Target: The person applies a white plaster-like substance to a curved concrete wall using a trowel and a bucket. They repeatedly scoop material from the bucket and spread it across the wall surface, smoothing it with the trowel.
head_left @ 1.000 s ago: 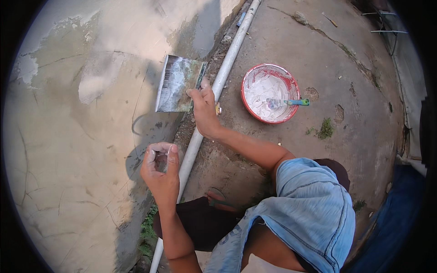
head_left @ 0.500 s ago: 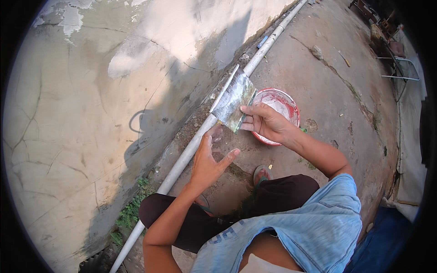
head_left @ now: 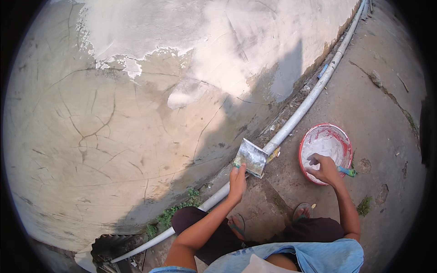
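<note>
My left hand (head_left: pixel 237 184) grips a wide metal putty blade (head_left: pixel 251 158) by its green-edged side, thumb on top. The blade is smeared with pale residue and lies over the white pipe at the wall's foot. Over a red bucket (head_left: pixel 302 152) is my right hand (head_left: pixel 326 169), its grey-smeared fingers bent and apart above the whitish paste (head_left: pixel 327 142). A blue-green tool handle (head_left: pixel 348 171) sticks out past the bucket's right rim, beside my right wrist; the rest of that tool is hidden. I see nothing held in the right hand.
A long white pipe (head_left: pixel 298 116) runs along the base of a cracked wall (head_left: pixel 136 150), partly coated white. A yellow object (head_left: pixel 273 154) shows beside the putty blade. Green weeds (head_left: pixel 178 210) grow by the pipe, and a small blue item (head_left: pixel 322 71) lies farther along it.
The putty blade has passed from my right hand to my left. My right hand has moved over the bucket. The view has shifted toward the wall.
</note>
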A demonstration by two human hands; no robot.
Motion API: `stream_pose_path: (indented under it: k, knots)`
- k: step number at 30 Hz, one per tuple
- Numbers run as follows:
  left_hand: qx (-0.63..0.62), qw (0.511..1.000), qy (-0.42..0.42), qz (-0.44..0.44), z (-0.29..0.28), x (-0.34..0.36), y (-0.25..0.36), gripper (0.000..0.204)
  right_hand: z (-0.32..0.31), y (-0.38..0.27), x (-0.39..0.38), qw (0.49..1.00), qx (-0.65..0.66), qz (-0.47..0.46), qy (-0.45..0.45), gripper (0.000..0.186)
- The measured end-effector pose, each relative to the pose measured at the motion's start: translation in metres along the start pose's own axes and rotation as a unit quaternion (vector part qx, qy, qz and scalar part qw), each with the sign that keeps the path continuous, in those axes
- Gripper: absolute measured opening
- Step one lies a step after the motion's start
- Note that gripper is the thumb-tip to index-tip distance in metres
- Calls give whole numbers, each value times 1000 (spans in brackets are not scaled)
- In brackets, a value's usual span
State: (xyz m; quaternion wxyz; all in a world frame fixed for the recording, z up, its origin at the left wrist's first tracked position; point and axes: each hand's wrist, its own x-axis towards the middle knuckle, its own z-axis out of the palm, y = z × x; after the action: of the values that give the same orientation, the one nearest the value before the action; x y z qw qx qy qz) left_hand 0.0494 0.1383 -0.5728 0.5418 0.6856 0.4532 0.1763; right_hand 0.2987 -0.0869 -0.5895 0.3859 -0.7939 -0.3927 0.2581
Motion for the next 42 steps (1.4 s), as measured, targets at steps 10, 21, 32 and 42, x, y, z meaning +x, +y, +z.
stream_pose_path:
  k: [10,21,32,42]
  knots:
    - [-220,962,-128,-95,39,41,12,35,-30,173,-71,904,-358,220,77,61]
    - [-526,761,-203,-320,147,15,-71,23,-11,129,-20,918,-386,20,83,13]
    - [-491,790,-212,-298,162,21,-68,33,-51,127,-21,913,-330,148,188,19]
    - [-473,796,-303,-225,168,65,-60,46,-34,132,4,929,-305,170,124,34]
